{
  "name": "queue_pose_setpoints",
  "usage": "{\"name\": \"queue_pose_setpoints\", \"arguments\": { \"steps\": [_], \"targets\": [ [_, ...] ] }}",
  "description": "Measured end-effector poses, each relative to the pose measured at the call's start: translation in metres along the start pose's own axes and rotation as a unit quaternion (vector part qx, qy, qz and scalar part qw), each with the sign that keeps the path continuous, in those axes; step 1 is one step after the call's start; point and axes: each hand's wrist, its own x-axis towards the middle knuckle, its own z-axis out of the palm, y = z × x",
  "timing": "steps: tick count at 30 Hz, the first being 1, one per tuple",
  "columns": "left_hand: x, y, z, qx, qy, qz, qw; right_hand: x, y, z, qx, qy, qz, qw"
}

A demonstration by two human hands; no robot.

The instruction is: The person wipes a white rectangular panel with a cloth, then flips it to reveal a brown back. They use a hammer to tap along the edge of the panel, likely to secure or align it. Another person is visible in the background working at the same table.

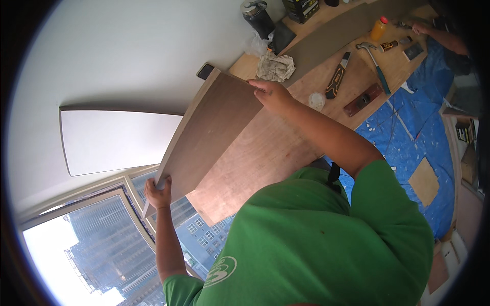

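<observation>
A long brown wooden board (208, 130) is held up on edge between my hands, tilted over the left part of the plywood worktop (260, 155). My left hand (158, 192) grips its near lower end, thumb on the broad face. At the board's far upper end, my right hand (271, 95) is closed on the edge, with its fingertips partly hidden. A crumpled cloth (275, 67) lies just past my right hand. Beyond the board's far corner is a dark phone (205, 71).
On the worktop lie a utility knife (338, 76), a claw hammer (376, 66), a reddish hand plane (363, 100) and an orange bottle (378, 29). A black flask (258, 19) stands behind. Another person's hand (421, 28) is at the far right. Blue sheeting (398, 148) covers the floor; a window (97, 245) is at left.
</observation>
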Motion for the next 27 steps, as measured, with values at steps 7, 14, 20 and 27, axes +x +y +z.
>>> {"name": "queue_pose_setpoints", "arguments": {
  "steps": [7, 14, 20, 27],
  "targets": [
    [-0.004, 0.003, -0.005, -0.014, 0.002, 0.005, 1.000, 0.023, -0.015, -0.004, 0.152, -0.041, -0.094, 0.983],
    [-0.006, 0.008, -0.007, -0.017, 0.005, 0.005, 1.000, 0.027, -0.005, 0.001, 0.146, -0.015, -0.094, 0.985],
    [-0.007, 0.012, -0.011, -0.008, 0.011, 0.012, 1.000, 0.016, -0.022, 0.003, 0.123, 0.005, -0.087, 0.989],
    [-0.011, 0.015, -0.011, -0.020, 0.012, -0.005, 1.000, -0.016, -0.053, 0.021, -0.095, 0.115, -0.171, 0.974]
  ]
}}
